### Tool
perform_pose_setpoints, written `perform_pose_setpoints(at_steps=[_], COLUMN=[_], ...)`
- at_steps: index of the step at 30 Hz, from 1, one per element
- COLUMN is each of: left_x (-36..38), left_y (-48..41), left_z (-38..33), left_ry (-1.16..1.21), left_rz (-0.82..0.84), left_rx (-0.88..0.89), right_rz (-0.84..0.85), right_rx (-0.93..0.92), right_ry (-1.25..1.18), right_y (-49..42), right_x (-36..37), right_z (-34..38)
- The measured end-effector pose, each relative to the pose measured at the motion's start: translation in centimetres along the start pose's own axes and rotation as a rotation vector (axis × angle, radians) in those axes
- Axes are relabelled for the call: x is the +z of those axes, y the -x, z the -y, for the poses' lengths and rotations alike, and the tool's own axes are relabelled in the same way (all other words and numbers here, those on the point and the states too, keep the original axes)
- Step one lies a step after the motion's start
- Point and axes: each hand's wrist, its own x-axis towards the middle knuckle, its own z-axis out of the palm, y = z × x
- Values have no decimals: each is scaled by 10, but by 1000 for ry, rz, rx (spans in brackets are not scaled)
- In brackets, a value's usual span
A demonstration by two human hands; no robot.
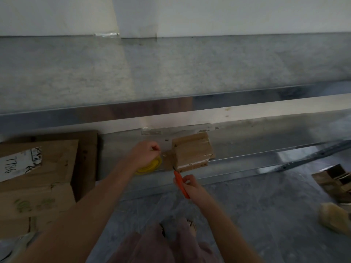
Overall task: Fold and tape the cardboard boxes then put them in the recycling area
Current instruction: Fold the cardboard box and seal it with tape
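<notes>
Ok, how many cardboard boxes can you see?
4: a small box centre, a labelled box left, a darker box behind it, an open box far right. More may be hidden.

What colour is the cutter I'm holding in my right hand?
Orange; the cutter in the right hand shows best in the head view.

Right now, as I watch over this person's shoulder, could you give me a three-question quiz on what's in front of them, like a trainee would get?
1. Pick one: the right hand grips a) scissors, b) an orange cutter, c) a marker pen.
2. True or false: the cutter's tip is at the lower left corner of the small cardboard bundle.
3. Fill in: the roll showing from under the left hand is coloured ____.

Key: 1 b; 2 true; 3 yellow.
</notes>
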Motion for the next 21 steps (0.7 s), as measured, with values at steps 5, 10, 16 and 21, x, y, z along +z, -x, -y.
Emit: perform_pose_setpoints(at_steps=[5,10,16,21], left_x=[0,0,1,1], left_y=[2,2,3,3], left_z=[0,1,0,1], left_ry=[-1,7,-2,1], left_rz=[-3,14,1,6], left_rx=[22,15,20,13], right_rz=[-45,-57,-93,-99], right_rx=[1,-4,-46,-43], right_ry=[97,76,69,56], right_y=[-7,-12,-10,-12], right_x=[0,-1,-3,-4], right_z=[-1,-8,-11,-12])
